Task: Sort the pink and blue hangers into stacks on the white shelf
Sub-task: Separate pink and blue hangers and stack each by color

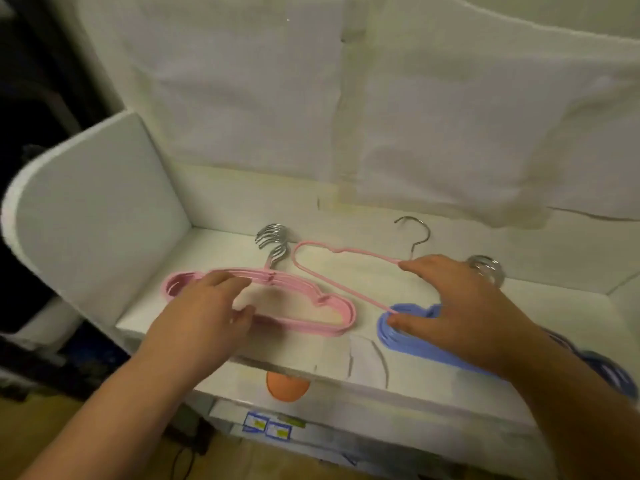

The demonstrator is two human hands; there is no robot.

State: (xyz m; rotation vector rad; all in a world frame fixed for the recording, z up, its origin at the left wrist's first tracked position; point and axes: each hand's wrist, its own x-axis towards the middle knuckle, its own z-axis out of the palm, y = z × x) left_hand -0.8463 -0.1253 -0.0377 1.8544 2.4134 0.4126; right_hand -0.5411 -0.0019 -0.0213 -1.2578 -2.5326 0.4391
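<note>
On white shelf [214, 247]: L hand [204, 317] gripping pink stack [332, 313], R hand [460, 313] pinching single pink hanger [332, 271].

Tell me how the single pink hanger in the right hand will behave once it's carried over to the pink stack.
The loose pink hanger looks thin and open-framed, so probably light and a little springy. The right hand pinches it with two fingers only, so it may swing. Its metal hook could snag the bunched hooks of the pink stack that the left hand steadies.
</note>
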